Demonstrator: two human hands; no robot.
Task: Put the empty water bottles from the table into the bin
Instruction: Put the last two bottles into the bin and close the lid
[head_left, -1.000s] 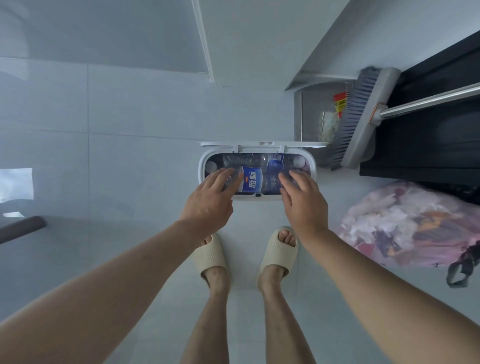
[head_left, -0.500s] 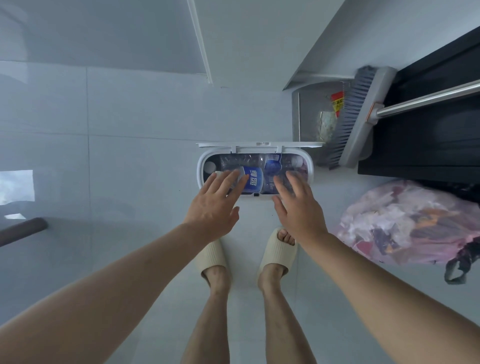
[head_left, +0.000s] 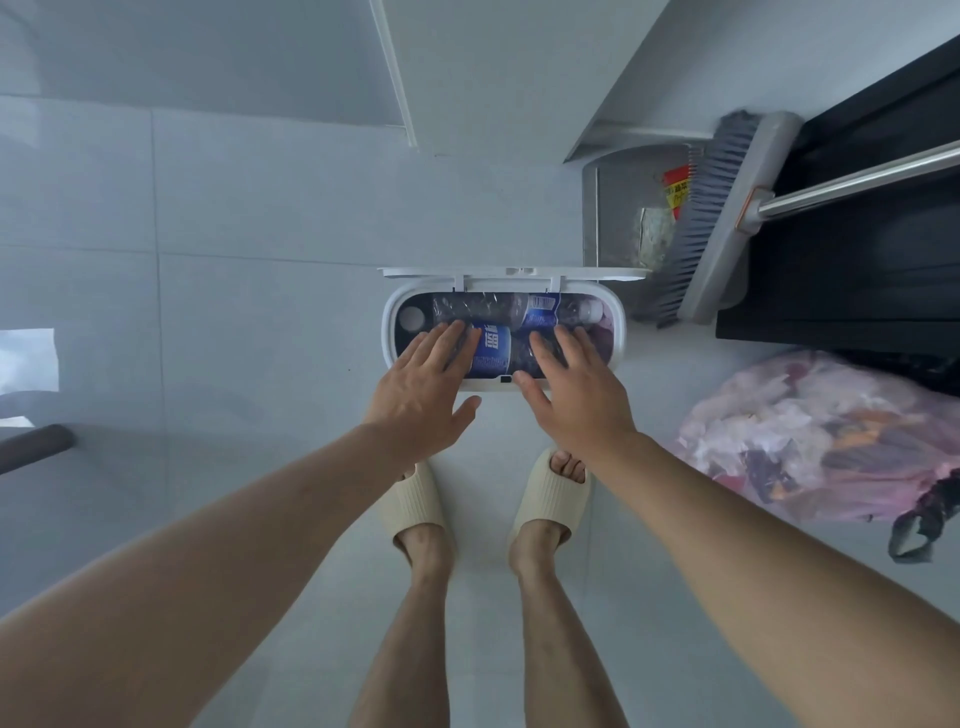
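We look straight down at a pale tiled floor (head_left: 218, 312) that fills most of the view. A black cabinet (head_left: 857, 249) stands at the floor's far right edge, and a pink plastic sack (head_left: 810, 441) stuffed with rubbish slumps on the tiles just in front of it. A broom (head_left: 727, 218) with grey bristles leans against the cabinet, its metal handle running off the right edge, and a grey dustpan (head_left: 618, 218) sits beside the broom head against the wall.

Our 2 bare forearms reach in from the near edge, and our feet in 2 cream slippers (head_left: 550, 493) stand on the tiles below them.

The white bin (head_left: 392, 332) sits on the floor ahead of our toes, its lid (head_left: 514, 272) tipped up at the far side. Inside it lie the empty water bottles (head_left: 493, 345), clear and crumpled, 2 of them showing blue labels; they fill the opening almost to the rim.

Our left hand (head_left: 421, 389) lies flat, fingers spread, over the left part of the bottles, gripping nothing. Our right hand (head_left: 576, 395) is likewise flat and spread over the right part, with nothing clasped. The 2 hands are apart, with a blue label showing between them. We cannot tell whether the palms press on the bottles or hang just above them.
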